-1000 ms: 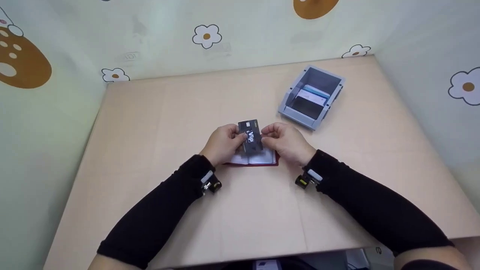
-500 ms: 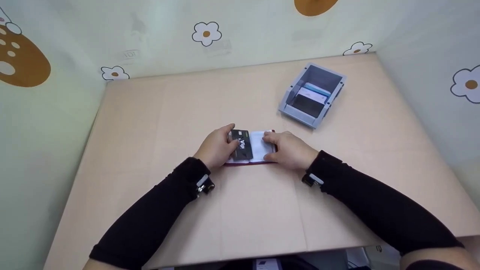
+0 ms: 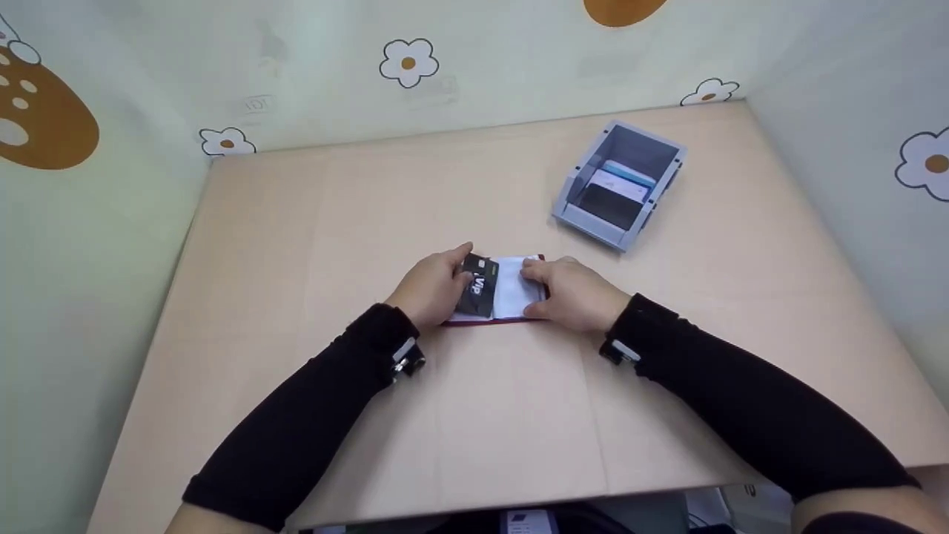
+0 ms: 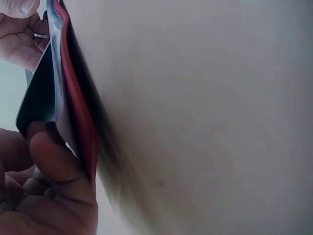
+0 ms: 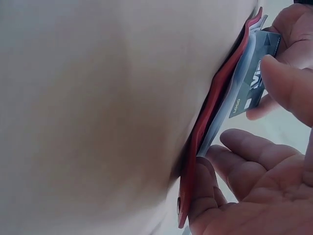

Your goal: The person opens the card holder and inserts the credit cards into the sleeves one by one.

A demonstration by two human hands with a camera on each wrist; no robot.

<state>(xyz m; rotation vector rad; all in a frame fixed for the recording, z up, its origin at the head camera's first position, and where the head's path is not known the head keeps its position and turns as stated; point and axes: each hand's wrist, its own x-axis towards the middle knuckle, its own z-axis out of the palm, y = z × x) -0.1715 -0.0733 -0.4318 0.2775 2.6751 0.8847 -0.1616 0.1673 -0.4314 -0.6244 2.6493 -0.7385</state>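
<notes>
A dark bank-style card [image 3: 479, 289] marked "Vip" lies tilted over the left page of an open red card holder [image 3: 489, 322] with clear sleeves. My left hand [image 3: 430, 289] pinches the card, its thumb across the lettering. In the left wrist view, the card [image 4: 39, 93] stands at an angle off the sleeves. The right hand [image 3: 578, 293] rests on the holder's right side, thumb and fingers spread on the pale page [image 3: 513, 289]. Seen from the right wrist, its fingertips [image 5: 201, 169] touch the inner side of the red cover [image 5: 198, 132].
A grey open-front bin [image 3: 591, 225] stands behind and to the right, with several cards [image 3: 620, 185] inside, black, white and blue. The table [image 3: 311, 222] meets patterned walls at its back and right. An object with a pale label [image 3: 528, 521] shows below the front edge.
The card has come down and left from above the holder to its left page. My right hand has left the card's edge and moved down onto the right page.
</notes>
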